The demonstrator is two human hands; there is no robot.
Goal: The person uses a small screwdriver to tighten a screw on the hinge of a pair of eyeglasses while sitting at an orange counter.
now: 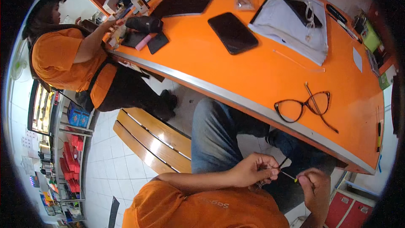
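Over my lap, below the table's front edge, my left hand (258, 169) pinches a thin dark piece (284, 161), mostly covered by the fingers. Its kind cannot be made out. My right hand (314, 185) is closed on a small screwdriver (290, 176) with a thin metal shaft and a bit of yellow showing at the grip. The shaft points at the left fingertips. On the table above my hands lie dark-rimmed eyeglasses (302, 103), with a long slim temple crossing one lens opening.
The orange table (236, 71) bears a black tablet-like slab (233, 33), a white cloth bag (278, 25), a clear rod (297, 60) and a yellow-black screwdriver (379, 137). A co-worker (63, 59) stands left. Behind are a wooden bench (154, 139) and red drawers (339, 207).
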